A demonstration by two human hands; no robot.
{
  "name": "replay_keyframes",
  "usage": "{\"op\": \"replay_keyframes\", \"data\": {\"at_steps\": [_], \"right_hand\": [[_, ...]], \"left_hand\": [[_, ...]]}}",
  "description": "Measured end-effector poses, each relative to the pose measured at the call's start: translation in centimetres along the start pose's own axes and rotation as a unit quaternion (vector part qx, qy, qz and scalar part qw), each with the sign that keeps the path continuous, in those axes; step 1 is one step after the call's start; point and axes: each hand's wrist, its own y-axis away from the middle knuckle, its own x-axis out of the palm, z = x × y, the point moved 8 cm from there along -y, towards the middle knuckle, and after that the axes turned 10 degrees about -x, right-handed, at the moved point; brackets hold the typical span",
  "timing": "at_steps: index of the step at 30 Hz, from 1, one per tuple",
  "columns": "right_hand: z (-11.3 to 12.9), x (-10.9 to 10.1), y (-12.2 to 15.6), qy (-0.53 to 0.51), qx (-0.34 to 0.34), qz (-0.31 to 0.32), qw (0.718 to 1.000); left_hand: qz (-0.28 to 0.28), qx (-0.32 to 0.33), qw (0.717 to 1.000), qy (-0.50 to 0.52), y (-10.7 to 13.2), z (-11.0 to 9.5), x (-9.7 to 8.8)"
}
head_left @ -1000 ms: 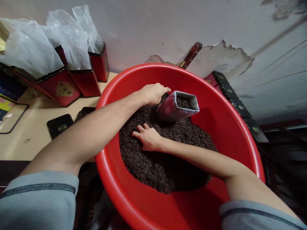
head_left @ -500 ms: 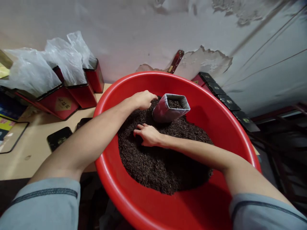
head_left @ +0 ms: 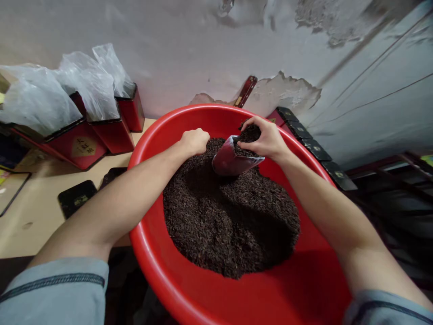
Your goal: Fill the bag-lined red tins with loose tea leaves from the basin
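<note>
Beside a peeling wall [head_left: 169,54], the right hand [head_left: 268,139] grips dark leaves [head_left: 250,134] at the mouth of the bag [head_left: 226,161] in the red tub [head_left: 189,280], best released gradually; the left hand's [head_left: 195,141] grip I cannot tell.

On the pale tan tabletop [head_left: 37,216] to our left we see several open red rectangular tins [head_left: 115,134] with dark rims, crumpled translucent plastic bags [head_left: 37,97] rising from their mouths; one tin bears a gold diamond-shaped label [head_left: 84,146] with dark characters. Closer to us lie two flat black lids [head_left: 76,197] with rounded corners — one partly hidden. Behind it all we have a grey plaster wall [head_left: 169,54], broken by a ragged peeled patch [head_left: 282,90], with a narrow dark-red strip [head_left: 246,91] tilted before it. To our right runs a row of black-topped red boxes [head_left: 314,148] — beyond them, a dark slatted rack [head_left: 389,164] in shadow.
</note>
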Motion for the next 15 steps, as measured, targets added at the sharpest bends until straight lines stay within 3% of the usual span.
{"op": "replay_keyframes", "data": {"at_steps": [7,15], "right_hand": [[-5.0,-0.2,2.8,-0.039,0.019,-0.156,0.987],[-6.9,-0.9,3.7,-0.043,0.030,-0.183,0.982]], "left_hand": [[-0.001,0.036,0.999,0.012,-0.4,-0.7,0.6],[-0.008,0.050,0.998,0.045,-0.4,-0.9,0.4]]}}
